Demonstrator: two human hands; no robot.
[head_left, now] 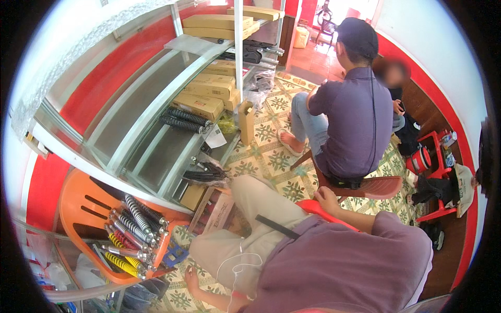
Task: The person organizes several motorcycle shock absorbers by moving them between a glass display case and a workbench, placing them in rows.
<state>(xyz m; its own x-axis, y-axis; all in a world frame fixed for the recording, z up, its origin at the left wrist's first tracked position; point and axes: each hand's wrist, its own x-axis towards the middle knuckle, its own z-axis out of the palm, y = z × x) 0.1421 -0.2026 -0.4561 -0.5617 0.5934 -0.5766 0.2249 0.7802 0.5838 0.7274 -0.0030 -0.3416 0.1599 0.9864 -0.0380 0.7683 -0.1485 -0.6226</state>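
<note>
My left hand [191,279] hangs low beside my knee, above the patterned tile floor [184,299], with nothing visible in it. My right hand [328,200] rests by the red plastic armrest [313,207] of my seat; how its fingers lie is hard to make out. Across my lap in beige trousers [270,195] lie a black strap [276,226] and a thin white cable [238,269]. An orange plastic chair [74,207] near my left side carries several motorcycle shock absorbers [137,219] with chrome, black, red and yellow springs.
A glass display cabinet [133,137] holds cardboard boxes [207,86], black shock absorbers [184,119] and black cables [205,172]. One person [348,117] sits on a brown chair [379,186], back towards me; another person [395,98] sits beyond. A red plastic stool [436,156] stands by the wall.
</note>
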